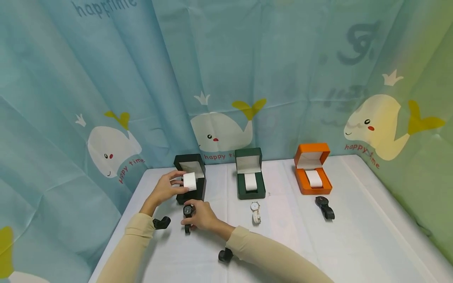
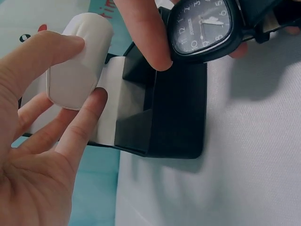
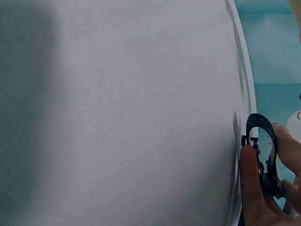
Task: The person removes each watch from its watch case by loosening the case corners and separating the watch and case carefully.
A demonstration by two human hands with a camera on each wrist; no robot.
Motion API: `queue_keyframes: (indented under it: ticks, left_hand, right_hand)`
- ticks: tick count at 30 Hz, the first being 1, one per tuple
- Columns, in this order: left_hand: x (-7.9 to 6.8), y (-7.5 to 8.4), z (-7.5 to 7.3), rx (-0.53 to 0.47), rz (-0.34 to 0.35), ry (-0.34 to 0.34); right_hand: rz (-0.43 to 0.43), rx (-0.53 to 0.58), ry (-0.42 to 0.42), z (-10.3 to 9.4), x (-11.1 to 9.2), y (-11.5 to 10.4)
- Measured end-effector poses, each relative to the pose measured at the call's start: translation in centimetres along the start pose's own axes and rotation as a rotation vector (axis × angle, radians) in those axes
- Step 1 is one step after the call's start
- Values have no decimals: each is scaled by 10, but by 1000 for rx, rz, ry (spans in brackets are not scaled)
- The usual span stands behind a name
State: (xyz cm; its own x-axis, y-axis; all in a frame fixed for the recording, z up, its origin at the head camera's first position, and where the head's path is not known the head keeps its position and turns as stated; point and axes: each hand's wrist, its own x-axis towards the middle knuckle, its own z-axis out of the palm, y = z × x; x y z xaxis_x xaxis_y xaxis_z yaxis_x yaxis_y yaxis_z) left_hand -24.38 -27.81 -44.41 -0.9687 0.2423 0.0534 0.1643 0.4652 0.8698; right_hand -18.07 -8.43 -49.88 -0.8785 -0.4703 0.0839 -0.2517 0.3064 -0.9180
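Note:
My left hand [image 1: 168, 188] pinches a white watch cushion [image 1: 190, 181] between thumb and fingers, above the open black watch box [image 1: 199, 192]. In the left wrist view the cushion [image 2: 81, 61] is out of the box, whose dark inside [image 2: 136, 103] shows behind it. Just in front of that box, my right hand [image 1: 202, 215] holds a black wristwatch [image 1: 188, 211] with its dial up. The left wrist view shows the white numerals on its dark dial [image 2: 200, 26]. From the right wrist, the strap [image 3: 261, 121] appears as a curved loop between thumb and fingers.
A green box [image 1: 262, 188] and an orange box [image 1: 304, 186] stand open to the right, each with a white cushion. A white-strapped watch [image 1: 255, 212] lies before the green one, a black watch [image 1: 325, 207] before the orange one. A whale-print curtain [image 1: 223, 78] hangs behind the table.

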Motion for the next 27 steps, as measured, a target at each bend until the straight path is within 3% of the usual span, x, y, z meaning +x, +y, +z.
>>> queue_keyframes:
  ticks: [6, 15, 27]
  left_hand:
    - [0, -4, 0, -5, -12, 1]
    - [-1, -1, -2, -7, -33, 3]
    - [-1, 2, -2, -4, -31, 13]
  right_hand:
    - [-1, 13, 6, 2, 0, 3]
    - [-105, -257, 58, 4, 1, 3]
    - [-73, -311, 31, 2, 2, 4]
